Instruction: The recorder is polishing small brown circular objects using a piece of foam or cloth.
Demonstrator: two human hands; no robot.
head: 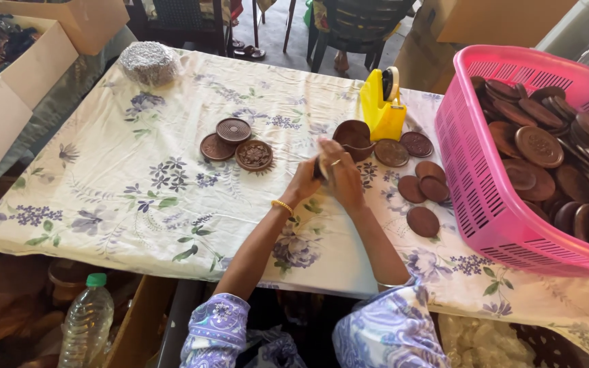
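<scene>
Head view first: both hands meet over the middle of the worktop (138, 204), closed together around one small dark piece (317, 168), most of it hidden between the palms. The left hand (303, 182) cups it from below and behind, and the right hand (341, 178), ring on a finger, folds over the front; both grips are narrow and shut on that piece, which sits held just above the flowered cloth (103, 170) rather than resting on it.

From the loose brown discs (423, 221) lying just to the right, I would judge the piece to be a thin, stiff, carved round, light and fairly dry to the touch, likely to chip if dropped on its rim. Holding it by the edge between thumb and fingers looks the safest way.

Just beyond the hands stands a brown bowl-shaped piece (353, 138), and behind that a yellow tape dispenser (382, 109). Three patterned discs (234, 144) lie near, to the left. Well to the right, a pink basket (472, 170) holds many more rounds.
</scene>
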